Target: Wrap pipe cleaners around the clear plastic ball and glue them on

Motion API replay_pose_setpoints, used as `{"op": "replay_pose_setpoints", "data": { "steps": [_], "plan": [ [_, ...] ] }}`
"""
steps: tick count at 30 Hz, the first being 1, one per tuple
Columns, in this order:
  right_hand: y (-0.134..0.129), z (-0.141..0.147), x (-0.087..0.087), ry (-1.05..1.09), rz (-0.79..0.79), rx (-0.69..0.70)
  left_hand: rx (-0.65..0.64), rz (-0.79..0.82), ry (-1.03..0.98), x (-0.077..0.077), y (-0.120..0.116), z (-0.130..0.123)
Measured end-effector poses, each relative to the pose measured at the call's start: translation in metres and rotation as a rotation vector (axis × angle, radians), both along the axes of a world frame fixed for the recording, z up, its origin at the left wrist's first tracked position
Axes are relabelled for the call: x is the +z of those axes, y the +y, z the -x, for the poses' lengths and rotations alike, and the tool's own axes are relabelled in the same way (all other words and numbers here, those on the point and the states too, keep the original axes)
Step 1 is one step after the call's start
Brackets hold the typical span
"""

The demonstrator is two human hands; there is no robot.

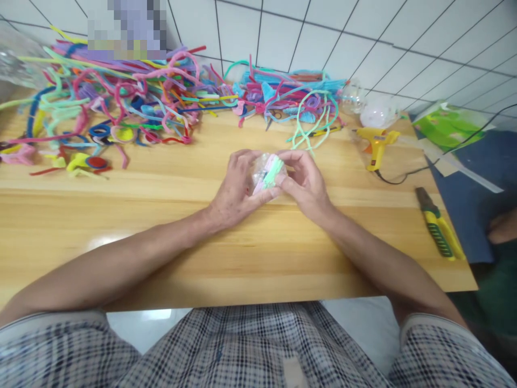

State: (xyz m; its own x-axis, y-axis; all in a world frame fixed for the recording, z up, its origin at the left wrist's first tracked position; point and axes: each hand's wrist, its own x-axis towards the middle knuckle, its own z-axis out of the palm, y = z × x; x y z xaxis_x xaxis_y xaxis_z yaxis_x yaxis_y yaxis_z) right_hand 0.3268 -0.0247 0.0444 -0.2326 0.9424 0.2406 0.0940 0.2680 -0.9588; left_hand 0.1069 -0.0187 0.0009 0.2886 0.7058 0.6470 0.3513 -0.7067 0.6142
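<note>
Both hands meet over the middle of the wooden table, around a small clear plastic piece (pixel 259 168) that looks rounded. Bands of pink and mint-green pipe cleaner (pixel 274 171) lie across it. My left hand (pixel 237 191) curls round its left side, thumb along the lower edge. On the right, my right hand (pixel 304 180) has its thumb pressed on the green band and its fingers bent behind. Parts of the piece are hidden by the fingers.
Tangled, colourful pipe cleaners (pixel 133 102) are heaped along the tiled wall. A yellow glue gun (pixel 376 145) with a black cord lies to the right, beyond green-and-yellow-handled pliers (pixel 438 229). Clear plastic balls (pixel 377 114) sit behind it. Part of another person (pixel 504 229) shows at far right.
</note>
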Motion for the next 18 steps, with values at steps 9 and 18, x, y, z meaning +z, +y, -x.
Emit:
{"op": "replay_pose_setpoints", "data": {
  "steps": [9, 18],
  "plan": [
    [-0.001, 0.002, -0.009, 0.068, 0.005, -0.006, -0.077, 0.126, 0.117, 0.009, -0.003, 0.011],
    [0.001, 0.007, -0.01, 0.018, -0.004, -0.005, -0.068, 0.233, 0.131, 0.017, -0.007, 0.022]
  ]
}}
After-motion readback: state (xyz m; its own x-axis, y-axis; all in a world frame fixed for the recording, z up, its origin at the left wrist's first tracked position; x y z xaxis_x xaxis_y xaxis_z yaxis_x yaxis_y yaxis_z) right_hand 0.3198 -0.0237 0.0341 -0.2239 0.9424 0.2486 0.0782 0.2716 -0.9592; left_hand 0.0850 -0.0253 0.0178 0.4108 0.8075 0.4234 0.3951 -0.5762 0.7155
